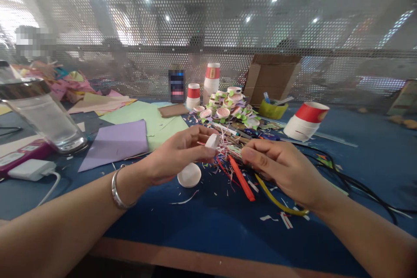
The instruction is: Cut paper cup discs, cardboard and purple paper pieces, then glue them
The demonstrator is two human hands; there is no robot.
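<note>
My left hand (pixel 184 154), a silver bangle at its wrist, is closed on a small white piece (pixel 213 141), perhaps paper or card, between thumb and fingers. My right hand (pixel 276 167) is to its right, with thumb and fingertips pressed together; whatever they may hold is hidden. Between and below the hands lies an orange-red pen-like stick (pixel 241 179). A yellow curved strip (pixel 276 203) runs beneath my right hand. Just under my left hand sits a round white cup base (pixel 189 175). Thin paper shreds (pixel 224 145) are heaped between the hands.
Behind are a pile of cut cup bottoms (pixel 224 106), stacked paper cups (pixel 212 82) and a tilted red-and-white cup stack (pixel 306 121). Left are purple paper (pixel 117 143), a glass water bottle (pixel 48 115) and a white charger (pixel 32 169). Black cables (pixel 355 186) lie right.
</note>
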